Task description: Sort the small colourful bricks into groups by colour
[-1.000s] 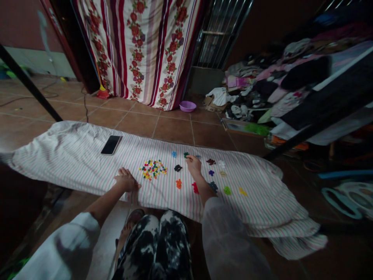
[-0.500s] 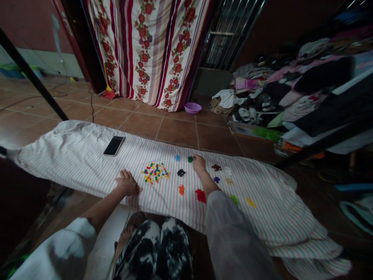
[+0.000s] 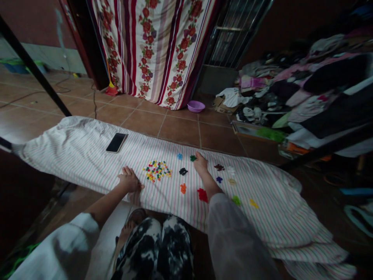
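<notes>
My right hand [image 3: 201, 162] is at the small dark green pile [image 3: 193, 158], fingertips together and touching its right edge; whether a piece is between them is too small to see. On the striped cloth [image 3: 96, 171], my left hand [image 3: 129, 180] rests with fingers stretched out, holding nothing. Just right of it lies a scattered group of mixed small coloured pieces [image 3: 157, 171] in red, yellow, green and orange. Single-colour piles surround my right hand: light blue [image 3: 180, 156], black [image 3: 183, 171], orange [image 3: 183, 188], red [image 3: 202, 195], brown [image 3: 219, 167] and dark purple [image 3: 219, 179].
A phone [image 3: 116, 142] lies on the cloth at the left. White, tan, lime green [image 3: 236, 200] and yellow [image 3: 254, 203] piles lie to the right. Beyond are a tiled floor, a purple basin [image 3: 196, 106], a floral curtain [image 3: 157, 50] and heaped clothes [image 3: 291, 85].
The whole view has shifted slightly, mostly to the right. Both hands stay in nearly the same places, the right one still at the dark green pile.
</notes>
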A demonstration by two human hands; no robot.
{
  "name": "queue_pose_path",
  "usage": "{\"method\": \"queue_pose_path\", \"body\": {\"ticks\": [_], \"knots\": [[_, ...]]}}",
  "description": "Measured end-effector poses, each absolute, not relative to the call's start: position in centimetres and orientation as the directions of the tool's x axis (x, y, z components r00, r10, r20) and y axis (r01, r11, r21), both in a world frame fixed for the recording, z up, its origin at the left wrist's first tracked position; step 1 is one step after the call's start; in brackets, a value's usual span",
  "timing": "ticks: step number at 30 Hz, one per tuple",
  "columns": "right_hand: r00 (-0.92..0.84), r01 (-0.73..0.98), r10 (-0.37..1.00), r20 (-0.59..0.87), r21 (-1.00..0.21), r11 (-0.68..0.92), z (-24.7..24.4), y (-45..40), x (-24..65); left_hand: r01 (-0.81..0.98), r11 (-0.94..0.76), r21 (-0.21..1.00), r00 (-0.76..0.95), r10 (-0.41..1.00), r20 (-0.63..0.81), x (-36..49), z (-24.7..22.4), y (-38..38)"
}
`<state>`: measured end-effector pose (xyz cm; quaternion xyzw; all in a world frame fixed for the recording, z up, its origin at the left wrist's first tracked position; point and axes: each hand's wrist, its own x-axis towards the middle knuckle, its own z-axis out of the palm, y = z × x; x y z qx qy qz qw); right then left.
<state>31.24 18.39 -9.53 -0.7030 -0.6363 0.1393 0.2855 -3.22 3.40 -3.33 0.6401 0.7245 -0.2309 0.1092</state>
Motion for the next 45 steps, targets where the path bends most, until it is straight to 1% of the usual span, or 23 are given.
{"method": "queue_pose_path", "body": {"ticks": [5,10,15,22,31,34,37,39,41,45], "knots": [[0.220,0.791,0.956,0.194,-0.609,-0.058,-8.9,18.1,31.0,0.979,0.089,-0.186,-0.166,0.876,-0.452,-3.1,-2.9,3.3],[0.243,0.725,0.959,0.146,-0.684,-0.079,-9.1,18.4,31.0,0.984,0.105,-0.147,-0.160,0.885,-0.438,-3.3,-3.3,3.4],[0.247,0.667,0.960,0.129,-0.741,-0.072,-9.5,18.6,31.1,0.982,0.118,-0.144,-0.170,0.888,-0.428,-3.3,-3.7,3.5],[0.227,0.718,0.964,0.139,-0.693,-0.069,-9.2,18.4,31.3,0.981,0.112,-0.157,-0.171,0.884,-0.434,-3.3,-3.6,3.5],[0.240,0.729,0.959,0.153,-0.681,-0.074,-8.2,17.8,31.2,0.980,0.105,-0.169,-0.170,0.881,-0.442,-3.5,-3.9,3.6],[0.227,0.756,0.951,0.209,-0.653,-0.037,-7.5,17.5,31.0,0.983,0.111,-0.149,-0.166,0.887,-0.431,-3.5,-3.8,3.5],[0.182,0.783,0.932,0.313,-0.620,0.056,-6.5,17.0,30.1,0.983,0.120,-0.139,-0.170,0.884,-0.436,-3.5,-3.8,3.5],[0.111,0.782,0.930,0.350,-0.608,0.135,-5.9,16.3,29.1,0.982,0.124,-0.143,-0.175,0.882,-0.438,-3.5,-3.8,3.5],[0.006,0.761,0.938,0.346,-0.610,0.220,-5.8,15.3,27.9,0.981,0.127,-0.150,-0.181,0.880,-0.438,-3.5,-3.8,3.6],[-0.212,0.689,0.935,0.285,-0.635,0.350,-6.3,12.7,25.3,0.978,0.125,-0.165,-0.187,0.876,-0.444,-3.5,-4.0,3.6]]}}
